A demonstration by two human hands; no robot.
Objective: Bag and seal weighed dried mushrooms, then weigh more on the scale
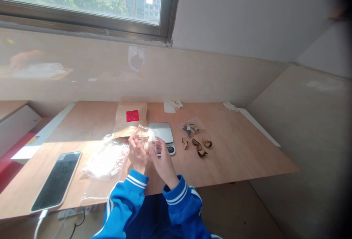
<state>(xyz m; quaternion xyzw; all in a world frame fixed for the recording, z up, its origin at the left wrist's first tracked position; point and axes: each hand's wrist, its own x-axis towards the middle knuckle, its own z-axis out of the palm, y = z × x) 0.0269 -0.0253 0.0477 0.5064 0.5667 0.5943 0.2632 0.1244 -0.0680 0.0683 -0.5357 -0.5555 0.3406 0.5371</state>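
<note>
My left hand (136, 153) and my right hand (162, 161) are raised together over the wooden table (236, 154), both closed on a small clear plastic bag (146, 134) held between them. Blue sleeves with white stripes cover both wrists. Just behind the hands lies a small digital scale (162, 133). Several dried brown slices (202, 147) lie loose on the table to the right of the scale. A second small clear bag (190, 127) with dark pieces in it lies behind them.
A brown paper envelope with a red sticker (132, 118) lies behind my hands. A pile of clear bags (106, 160) sits to the left, and a phone (57, 180) on a charging cable lies near the front left edge. Crumpled tissues (176, 104) rest at the back.
</note>
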